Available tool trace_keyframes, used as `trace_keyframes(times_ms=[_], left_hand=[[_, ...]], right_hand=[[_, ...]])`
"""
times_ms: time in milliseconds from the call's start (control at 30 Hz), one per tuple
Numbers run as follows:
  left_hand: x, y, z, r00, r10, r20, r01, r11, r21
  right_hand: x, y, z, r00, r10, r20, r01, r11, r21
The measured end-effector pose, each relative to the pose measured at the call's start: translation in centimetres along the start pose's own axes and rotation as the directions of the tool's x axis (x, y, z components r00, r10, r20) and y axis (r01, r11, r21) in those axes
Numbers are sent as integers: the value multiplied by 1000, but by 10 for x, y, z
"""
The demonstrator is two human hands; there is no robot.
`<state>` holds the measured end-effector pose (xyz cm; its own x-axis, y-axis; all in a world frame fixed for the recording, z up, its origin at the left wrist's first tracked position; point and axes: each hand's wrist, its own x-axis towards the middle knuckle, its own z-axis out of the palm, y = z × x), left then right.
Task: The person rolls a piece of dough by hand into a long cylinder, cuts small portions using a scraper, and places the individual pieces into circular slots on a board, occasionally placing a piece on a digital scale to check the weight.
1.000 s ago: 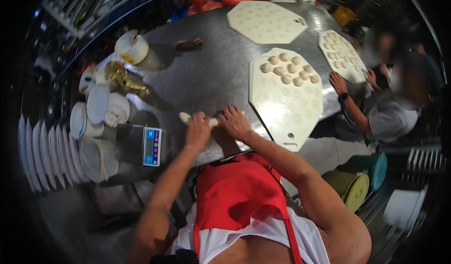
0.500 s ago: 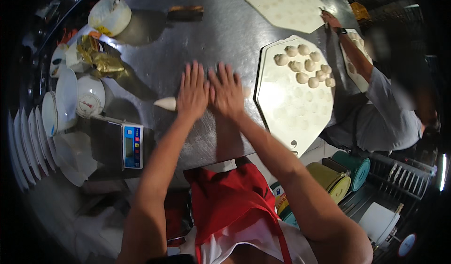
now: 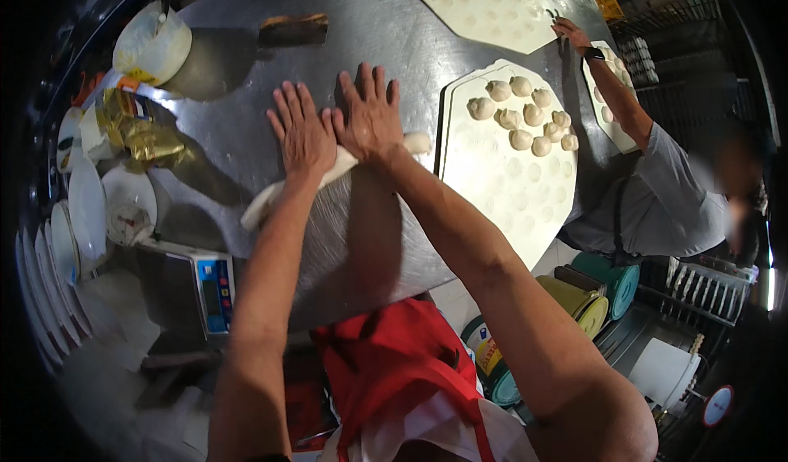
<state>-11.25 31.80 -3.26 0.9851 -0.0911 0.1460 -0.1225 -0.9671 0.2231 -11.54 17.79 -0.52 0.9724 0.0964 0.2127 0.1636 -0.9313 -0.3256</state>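
A long pale rope of dough (image 3: 338, 165) lies slantwise on the steel table (image 3: 238, 51), its left end nearer me and its right end close to the white board. My left hand (image 3: 305, 137) rests flat across the middle of the dough, fingers spread and pointing away from me. Beside it, my right hand (image 3: 369, 121) presses on the dough with palm down and fingers stretched out. The thumbs nearly meet. Part of the dough is hidden under both palms and my left wrist.
Right of my hands, a white board (image 3: 509, 191) bears several pleated buns (image 3: 533, 114). A co-worker's hand (image 3: 572, 35) reaches to a farther board (image 3: 484, 6). On the left are a digital scale (image 3: 216, 294), a dial scale (image 3: 129, 211), a gold bag (image 3: 139, 129) and a tub (image 3: 153, 45). A brown block (image 3: 293, 31) lies beyond.
Both hands have moved away from me and left over the dough, with fingers more spread. More of the dough rope shows, and it now lies at a steeper slant.
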Motion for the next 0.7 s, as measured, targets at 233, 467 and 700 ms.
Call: trace_keyframes(times_ms=[233, 467, 700], left_hand=[[-166, 2, -45, 923, 283, 260, -280, 959, -48], [-229, 20, -108, 877, 165, 451, -120, 985, -126], [-164, 43, -180, 710, 513, 483, 122, 585, -802]], right_hand=[[-200, -9, -25, 991, -101, 83, 91, 989, 117], [-213, 31, -117, 974, 7, 226, -57, 975, 214], [-206, -34, -196, 926, 80, 369, -365, 433, 824]])
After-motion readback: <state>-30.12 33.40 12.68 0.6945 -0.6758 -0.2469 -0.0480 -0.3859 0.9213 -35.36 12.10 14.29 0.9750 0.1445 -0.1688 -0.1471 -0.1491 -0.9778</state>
